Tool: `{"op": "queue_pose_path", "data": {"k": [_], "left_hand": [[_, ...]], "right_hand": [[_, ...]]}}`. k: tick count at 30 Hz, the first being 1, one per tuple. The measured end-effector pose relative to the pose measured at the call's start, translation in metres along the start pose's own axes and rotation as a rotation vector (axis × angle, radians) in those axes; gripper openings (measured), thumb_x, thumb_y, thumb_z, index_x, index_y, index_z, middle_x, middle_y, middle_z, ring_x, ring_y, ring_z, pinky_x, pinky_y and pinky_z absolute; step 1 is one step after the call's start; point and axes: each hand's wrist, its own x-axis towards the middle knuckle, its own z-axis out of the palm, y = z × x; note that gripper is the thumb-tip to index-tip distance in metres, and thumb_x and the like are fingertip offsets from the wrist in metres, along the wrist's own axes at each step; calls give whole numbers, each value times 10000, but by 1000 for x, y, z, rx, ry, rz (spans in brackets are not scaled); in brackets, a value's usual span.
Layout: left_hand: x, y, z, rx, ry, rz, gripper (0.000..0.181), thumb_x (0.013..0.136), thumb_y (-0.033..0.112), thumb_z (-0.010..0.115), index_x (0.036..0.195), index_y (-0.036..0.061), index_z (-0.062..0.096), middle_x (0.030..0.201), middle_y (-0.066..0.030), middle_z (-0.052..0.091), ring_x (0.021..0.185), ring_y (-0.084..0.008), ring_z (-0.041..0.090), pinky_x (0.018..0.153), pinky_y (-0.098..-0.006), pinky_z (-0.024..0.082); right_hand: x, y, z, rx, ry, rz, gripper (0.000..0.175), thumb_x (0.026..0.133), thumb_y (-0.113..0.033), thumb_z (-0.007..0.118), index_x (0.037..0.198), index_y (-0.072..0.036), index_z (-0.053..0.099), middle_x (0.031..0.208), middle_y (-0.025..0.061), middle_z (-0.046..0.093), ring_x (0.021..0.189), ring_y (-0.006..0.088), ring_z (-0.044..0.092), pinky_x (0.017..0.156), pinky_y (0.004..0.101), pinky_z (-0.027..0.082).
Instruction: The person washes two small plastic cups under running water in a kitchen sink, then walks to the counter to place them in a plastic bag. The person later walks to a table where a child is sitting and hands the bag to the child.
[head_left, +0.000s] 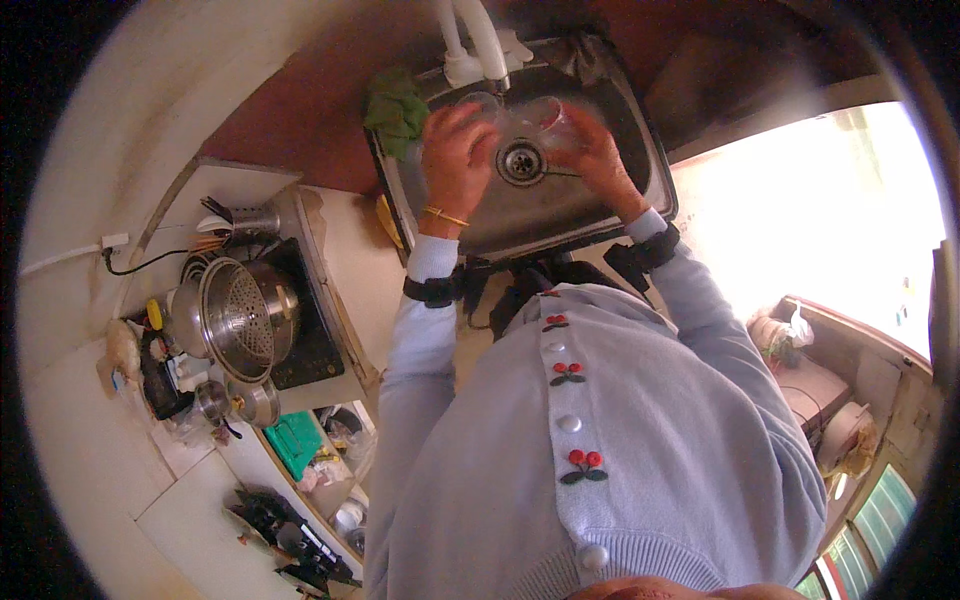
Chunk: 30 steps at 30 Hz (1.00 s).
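Note:
Both hands are over a dark sink (487, 214) below a white faucet (486, 45). My left hand (457, 150) holds a clear cup (478, 100) close under the spout; the fingers cover much of it. In my right hand (589, 154) is another clear cup (546, 112), tilted, its rim turned towards the left hand. A reddish tint shows through its side. Motion blur hides whether the cups are glass or plastic. Between and below the hands lies the round metal drain strainer (523, 162).
A green cloth (395, 109) hangs over the sink's left rear corner. To the left, a steel steamer pot (240, 322) stands by a black cooktop (311, 322), with a utensil holder (255, 221) behind. A green box (292, 442) sits on a lower shelf. Bright light enters at right.

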Motion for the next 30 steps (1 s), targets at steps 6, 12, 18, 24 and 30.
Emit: {"op": "queue_pose_path", "data": {"k": [6, 12, 18, 24, 30], "left_hand": [[-21, -13, -13, -6, 5, -124, 130, 717, 90, 739, 837, 98, 693, 1036, -90, 666, 994, -322, 575, 887, -430, 445], [-35, -21, -30, -7, -21, -254, 123, 730, 72, 727, 846, 63, 688, 1006, -104, 671, 935, -303, 596, 808, -398, 484], [-39, -17, -36, -140, -10, -376, 102, 769, 87, 727, 854, 49, 685, 941, -110, 672, 835, -244, 632, 596, -319, 525], [-40, -15, -42, -159, -63, -447, 97, 801, 102, 717, 858, 41, 667, 830, -105, 671, 669, -210, 638, 597, -297, 511], [-36, -13, -37, -263, -73, -443, 147, 818, 78, 685, 958, 66, 645, 770, -92, 661, 644, -166, 619, 611, -293, 490]], "right_hand": [[11, -4, 33, -13, -91, -13, 732, 701, 25, 766, 1369, -36, 474, 1304, 78, 574, 1207, 212, 533, 1003, 338, 446], [18, -29, 58, -28, -103, 1, 650, 743, 43, 738, 1338, -54, 496, 1211, 27, 607, 1111, 129, 553, 979, 298, 437], [29, -28, 63, 67, -78, -26, 529, 726, 9, 759, 1217, -58, 576, 1113, 13, 634, 1000, 127, 580, 871, 292, 497], [26, -23, 59, 44, -135, 62, 411, 753, -13, 754, 1138, -34, 613, 1060, 32, 668, 971, 130, 600, 869, 291, 491], [16, -34, 46, -57, -158, 142, 390, 803, -58, 741, 1165, -6, 608, 1028, 24, 671, 977, 115, 597, 899, 271, 470]]}}
